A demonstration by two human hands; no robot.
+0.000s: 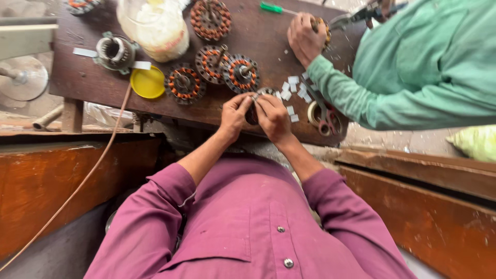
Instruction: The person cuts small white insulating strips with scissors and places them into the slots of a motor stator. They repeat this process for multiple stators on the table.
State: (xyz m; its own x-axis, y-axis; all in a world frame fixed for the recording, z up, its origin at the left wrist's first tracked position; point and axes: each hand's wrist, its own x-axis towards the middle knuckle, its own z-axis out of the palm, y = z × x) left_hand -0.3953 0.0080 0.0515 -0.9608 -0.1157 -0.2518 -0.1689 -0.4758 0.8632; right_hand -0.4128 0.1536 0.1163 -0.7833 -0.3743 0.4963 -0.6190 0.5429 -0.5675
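- Head view: left hand [235, 114] and right hand [273, 118] meet at the near edge of the tabletop [268, 46], both pinched on one small stator [257, 105], a round dark piece mostly hidden by the fingers.
- Both hands closed on it. Left grips the left rim, right grips the right rim, thumbs on top. Piece sits between them, neither hand clearly nearer.
- Round part, so no clear long axis. It seems held on edge, face tilted toward the camera; exact tilt can't be told.
- Just beyond the hands: three wound stators with orange coils in a row [183, 83], [213, 63], [241, 73], flat on the tabletop. A fourth [210, 19] lies further back.
- Small white paper slips [292, 88] scattered just right of the held piece, near the right hand.
- Containers: clear plastic jar [155, 26] at back left, open, holding whitish material; can't tell what. Its yellow lid [147, 82] lies flat near the front edge.
- Metal motor housing [114, 51] left of the jar.
- Scissors with pink handles [326, 121] and a tape roll [313, 113] at the right edge.
- Co-worker in a green sleeve [361, 98], hand [305, 36] on another stator; green-handled screwdriver [274, 8] beside it.
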